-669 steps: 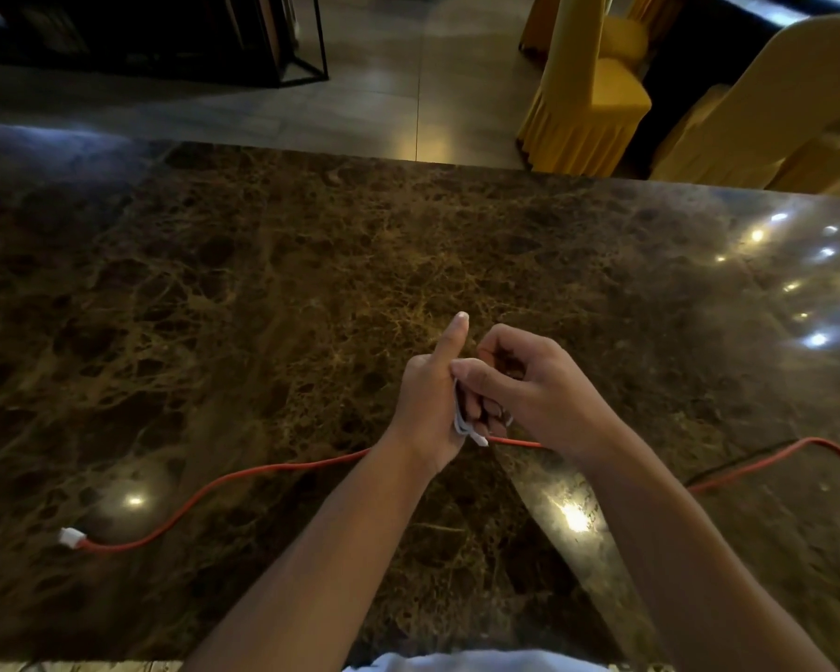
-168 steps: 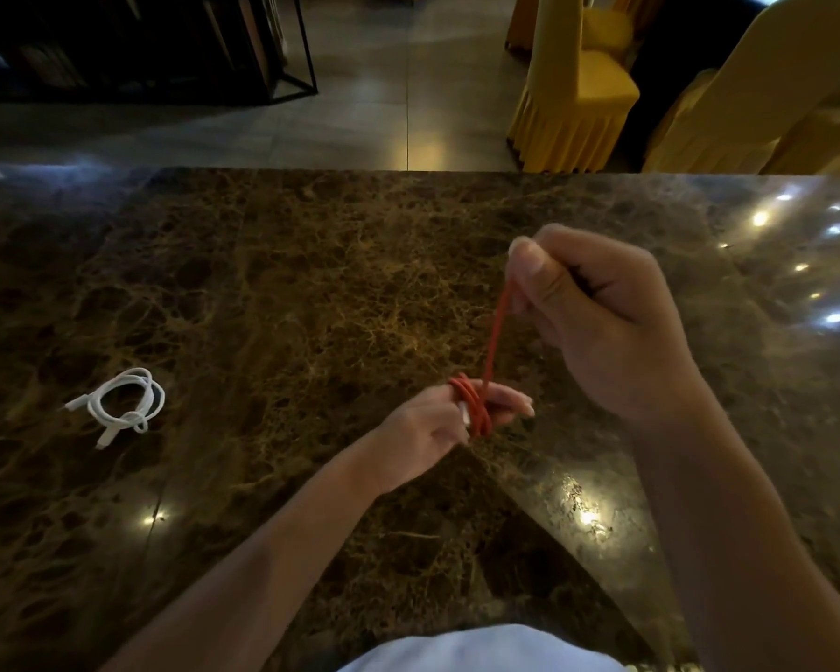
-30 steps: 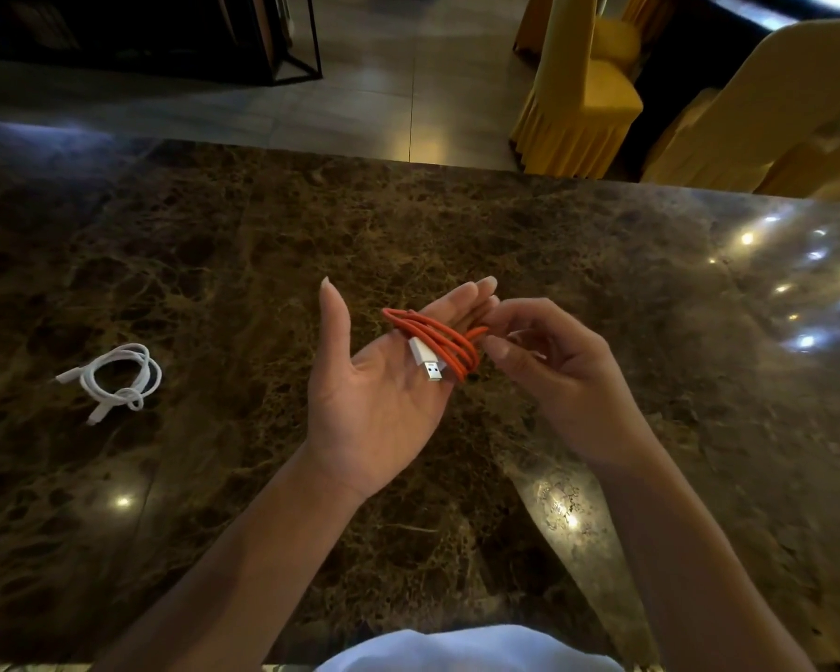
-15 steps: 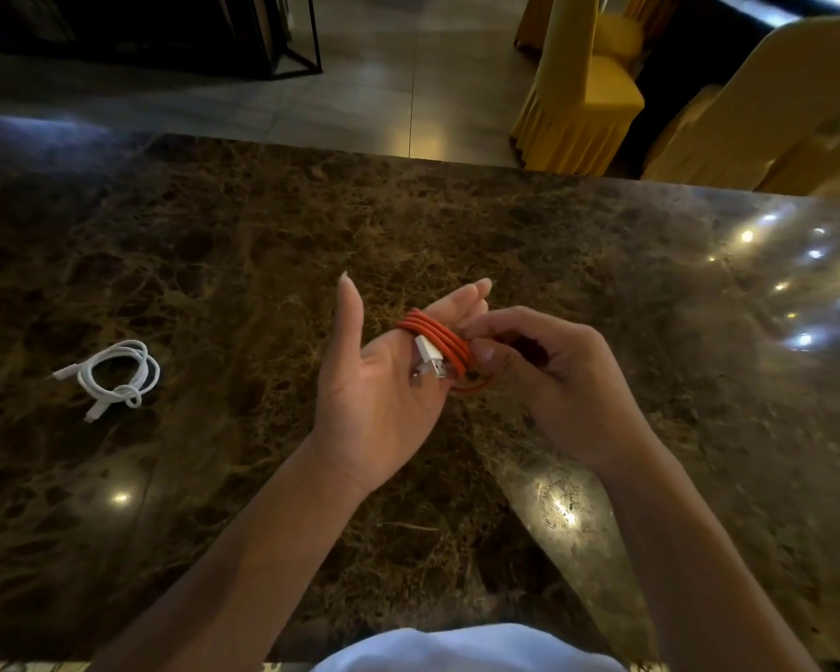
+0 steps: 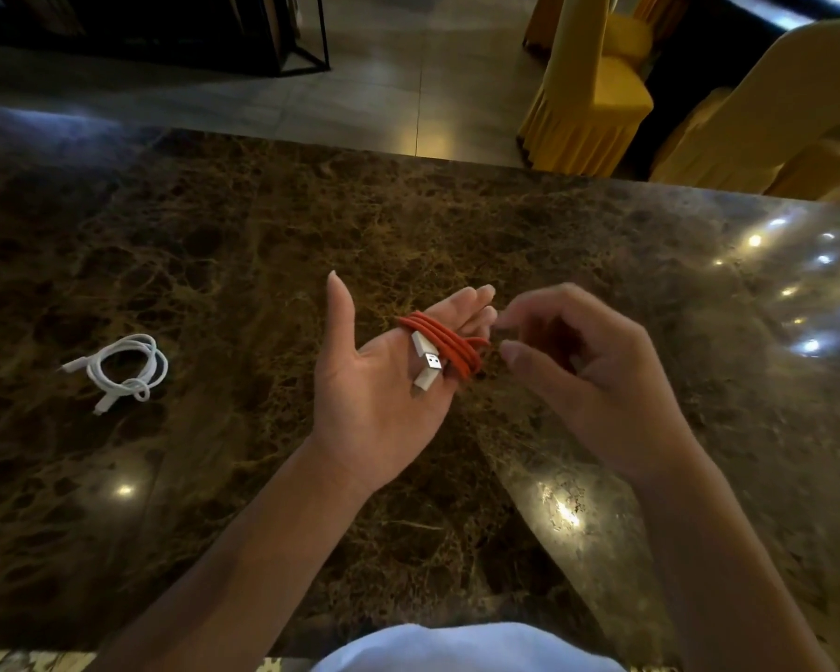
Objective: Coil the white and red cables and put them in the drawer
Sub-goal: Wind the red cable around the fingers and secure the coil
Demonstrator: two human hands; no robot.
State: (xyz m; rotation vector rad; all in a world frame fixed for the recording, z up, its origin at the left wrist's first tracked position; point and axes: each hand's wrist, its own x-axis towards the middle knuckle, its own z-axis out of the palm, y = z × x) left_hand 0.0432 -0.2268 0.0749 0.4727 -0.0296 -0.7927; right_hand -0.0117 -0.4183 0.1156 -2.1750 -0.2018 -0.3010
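Marble tabletop (image 5: 214, 244) keeps the coiled white cable (image 5: 126, 368) left of the flat left hand (image 5: 384, 380), still wrapped by the red cable (image 5: 449, 344); right hand (image 5: 588, 366) has let go, fingers loosely curled.

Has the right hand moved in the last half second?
Yes. The right hand has drawn back rightward from the red cable wound on the left hand's fingers, judged against the marble table.

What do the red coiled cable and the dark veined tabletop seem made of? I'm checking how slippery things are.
The red coiled cable looks like a matte rubbery or plastic jacket, with no gloss on its loops; its white plug looks like plastic with a metal tip. The dark veined tabletop looks like polished marble or similar stone: tan veins, mirror-like reflections of lights.
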